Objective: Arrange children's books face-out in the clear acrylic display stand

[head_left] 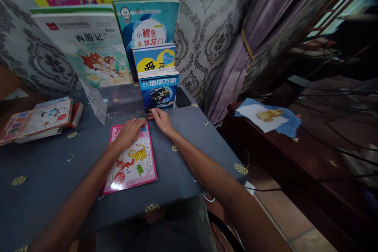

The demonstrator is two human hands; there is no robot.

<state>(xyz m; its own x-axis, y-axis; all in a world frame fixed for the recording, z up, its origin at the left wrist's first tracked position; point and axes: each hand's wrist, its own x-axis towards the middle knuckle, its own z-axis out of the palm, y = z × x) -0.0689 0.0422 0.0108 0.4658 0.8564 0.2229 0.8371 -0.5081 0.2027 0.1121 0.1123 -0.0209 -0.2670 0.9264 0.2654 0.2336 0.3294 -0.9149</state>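
While the left hand (130, 132) lies over the top edge of the pink book (134, 171), its fingers loosely bent and unclenched, the fingers of the right hand (161, 121) reach out, also unclenched, to the foot of the blue globe book (159, 93) — they seem to touch its lower edge, though the blur makes contact hard to judge. The pink book lies flat near the front of the grey tablecloth (177, 169), a fox and a tiger on its cover; the blue globe book stands upright beyond it, at the right end of the clear rack (96, 103). Just behind rises a yellow-and-blue book (155, 61), then a taller teal book (147, 21), with a pale book (88, 47) to its left and two more covers partly visible above. A dark flat object (182, 97) lies to the right of the blue globe book, and a book stack (44, 118) sits at the far left. Past the table's right side — beyond the purple curtain (233, 67) — a blue cloth (291, 122) rests on dark red furniture (265, 145)
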